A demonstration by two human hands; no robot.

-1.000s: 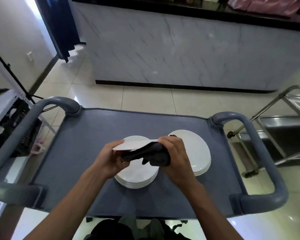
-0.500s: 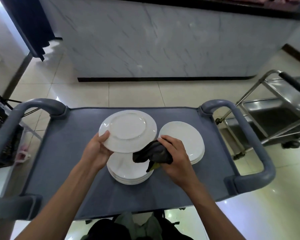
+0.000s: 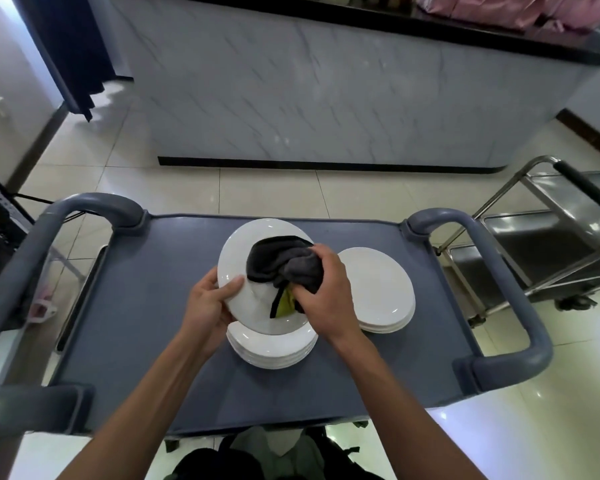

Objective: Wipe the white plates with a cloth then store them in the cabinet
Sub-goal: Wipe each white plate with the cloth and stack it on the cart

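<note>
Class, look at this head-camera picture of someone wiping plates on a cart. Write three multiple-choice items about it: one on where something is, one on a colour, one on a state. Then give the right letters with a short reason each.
1. Where is the second stack of plates relative to the stack under the held plate?
A. To its right on the cart
B. On the floor
C. On the steel trolley

2. What colour is most of the cloth?
A. White
B. Dark grey
C. Red

3. How is the held plate supported?
A. Lying flat on the cart
B. Gripped at its rim by the left hand, lifted above a stack
C. Balanced on the counter

Answers:
1 A: both stacks sit on the grey cart, side by side.
2 B: dark grey, with a small yellow-green patch.
3 B: the left hand holds the rim while the right hand presses the cloth on it.
</note>
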